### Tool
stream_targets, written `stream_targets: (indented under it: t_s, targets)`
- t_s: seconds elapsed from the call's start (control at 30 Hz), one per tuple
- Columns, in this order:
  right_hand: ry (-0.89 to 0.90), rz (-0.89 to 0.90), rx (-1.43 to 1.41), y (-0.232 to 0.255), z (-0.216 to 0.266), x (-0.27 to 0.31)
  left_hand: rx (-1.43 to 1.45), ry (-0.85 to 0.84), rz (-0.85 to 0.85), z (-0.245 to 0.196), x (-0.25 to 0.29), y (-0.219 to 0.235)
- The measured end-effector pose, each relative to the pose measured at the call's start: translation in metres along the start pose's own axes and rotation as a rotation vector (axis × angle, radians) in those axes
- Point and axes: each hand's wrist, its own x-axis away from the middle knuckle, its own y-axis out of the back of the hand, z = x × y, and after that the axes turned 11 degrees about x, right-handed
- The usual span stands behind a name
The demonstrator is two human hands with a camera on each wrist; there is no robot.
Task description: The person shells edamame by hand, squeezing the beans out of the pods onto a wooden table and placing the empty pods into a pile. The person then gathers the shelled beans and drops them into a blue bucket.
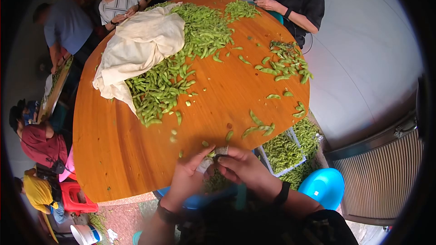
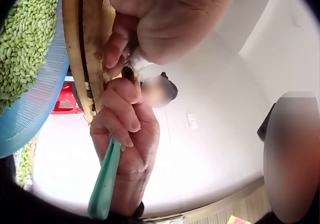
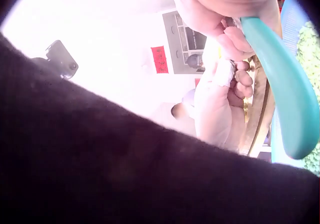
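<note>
Both hands meet over the near edge of the round wooden table (image 1: 218, 104). My left hand (image 1: 188, 179), its thumb wrapped in white tape (image 1: 204, 165), pinches a green soybean pod (image 1: 210, 154) that the fingers mostly hide. The right hand (image 1: 249, 169) comes in close against it, with woven tape round a fingertip. Curled right fingers hold a tool by its teal handle (image 2: 106, 181); its working end is hidden between the hands. Below them is a blue basket (image 2: 52, 83) of shelled green soybeans (image 2: 24, 41).
A large heap of pods (image 1: 204, 27) lies partly under a cream cloth (image 1: 141, 47). Smaller piles (image 1: 288, 61) are on the right. A white crate (image 1: 284, 171) of pods, a blue basin (image 1: 322, 188) and a red stool (image 1: 77, 197) stand below. Several people sit or stand around.
</note>
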Motion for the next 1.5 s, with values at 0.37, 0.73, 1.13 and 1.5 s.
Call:
stream_targets:
  t_s: [0.37,0.73,1.13,1.5]
  targets:
    - [0.311,-0.192,0.461,-0.014,0.011,0.000,0.512,0.240,-0.220,0.000,-0.003,-0.010]
    - [0.428,-0.251,0.614,-0.026,0.012,0.007,0.174,0.077,-0.374,0.006,0.002,-0.022]
    - [0.537,-0.292,0.723,-0.028,0.001,-0.003,0.297,-0.088,-0.231,0.021,0.006,-0.017]
    - [0.332,-0.369,0.222,-0.001,0.018,-0.003,-0.165,-0.018,-0.307,-0.006,0.017,-0.005]
